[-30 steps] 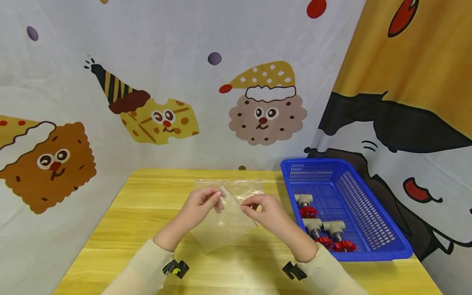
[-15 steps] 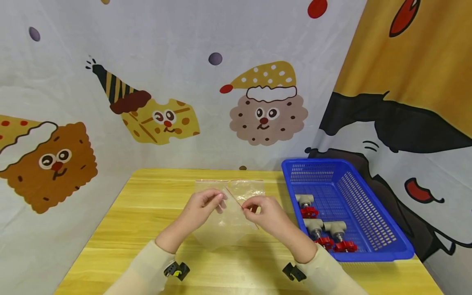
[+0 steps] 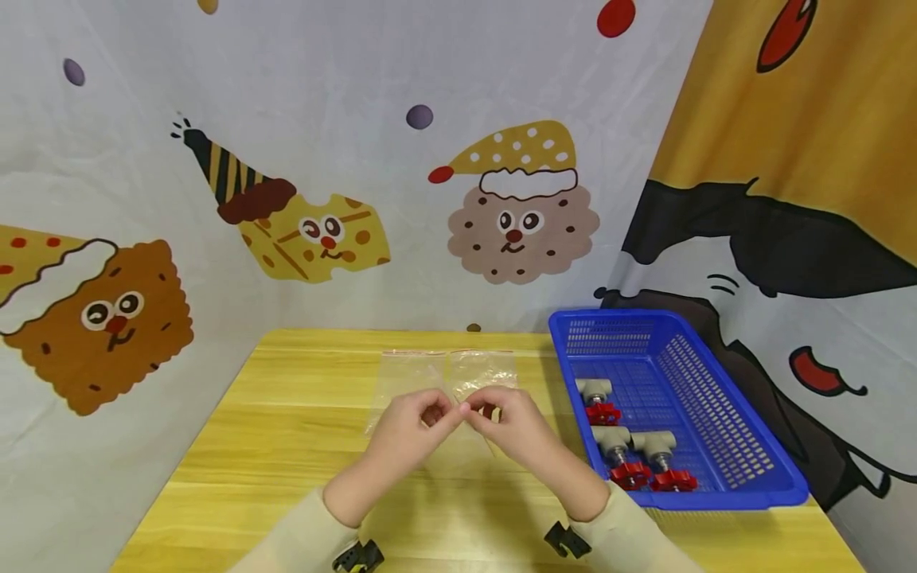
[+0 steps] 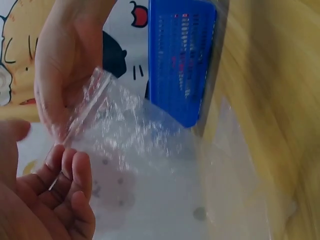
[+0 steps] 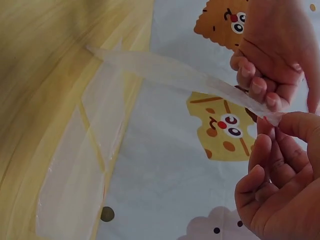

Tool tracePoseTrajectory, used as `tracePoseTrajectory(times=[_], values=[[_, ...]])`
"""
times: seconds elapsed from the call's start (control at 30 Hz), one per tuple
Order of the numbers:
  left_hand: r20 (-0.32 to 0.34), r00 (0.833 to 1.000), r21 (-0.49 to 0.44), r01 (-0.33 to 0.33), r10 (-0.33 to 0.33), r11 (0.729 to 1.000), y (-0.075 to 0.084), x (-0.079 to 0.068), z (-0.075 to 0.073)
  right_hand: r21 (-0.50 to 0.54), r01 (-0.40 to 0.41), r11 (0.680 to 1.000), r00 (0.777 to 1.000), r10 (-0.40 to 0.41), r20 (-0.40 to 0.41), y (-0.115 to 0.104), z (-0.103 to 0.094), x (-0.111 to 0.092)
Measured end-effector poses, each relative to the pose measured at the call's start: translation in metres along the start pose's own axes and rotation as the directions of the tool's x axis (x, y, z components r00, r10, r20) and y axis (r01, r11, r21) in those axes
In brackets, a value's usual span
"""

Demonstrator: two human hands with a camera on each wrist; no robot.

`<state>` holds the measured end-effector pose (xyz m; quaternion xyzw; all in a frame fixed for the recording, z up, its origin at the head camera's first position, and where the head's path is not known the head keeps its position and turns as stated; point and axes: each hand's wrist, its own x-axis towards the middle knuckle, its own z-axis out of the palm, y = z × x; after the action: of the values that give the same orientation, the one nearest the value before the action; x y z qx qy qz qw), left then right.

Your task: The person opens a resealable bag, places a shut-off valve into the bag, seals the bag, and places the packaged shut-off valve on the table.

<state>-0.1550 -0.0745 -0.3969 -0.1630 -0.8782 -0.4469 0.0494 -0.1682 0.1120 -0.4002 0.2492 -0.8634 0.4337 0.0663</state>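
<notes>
The fingers [image 3: 494, 395] of the right hand [image 3: 519, 420] are pinched, thumb against forefinger, on the zip edge of a clear bag [image 4: 135, 130], which is held up above the worktop [image 3: 286, 414]. The left hand [image 3: 411, 426] is placed just beside, its thumb parted from its bent fingers; whether the film is touched by it cannot be told. In the head view the raised bag is largely hidden by the hands and barely distinguished from two flat bags [image 3: 410, 368] beneath. Three red-wheeled valves [image 3: 655, 442] are contained in a blue basket [image 3: 705, 406], blurred in the left wrist view.
</notes>
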Motion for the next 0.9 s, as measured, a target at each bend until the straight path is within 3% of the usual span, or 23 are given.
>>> tracePoseTrajectory(times=[0.5, 0.9], values=[[0.04, 0.998, 0.084, 0.037, -0.04, 0.996, 0.0022, 0.0013, 0.0024, 0.04, 0.01, 0.999, 1.0, -0.01, 0.008, 0.0032, 0.0066, -0.0025], [0.036, 0.998, 0.197, -0.055, 0.049, 0.979, 0.0022, 0.0043, 0.0002, 0.042, -0.052, 0.998, 0.999, 0.051, 0.011, 0.0032, 0.0095, -0.0058]])
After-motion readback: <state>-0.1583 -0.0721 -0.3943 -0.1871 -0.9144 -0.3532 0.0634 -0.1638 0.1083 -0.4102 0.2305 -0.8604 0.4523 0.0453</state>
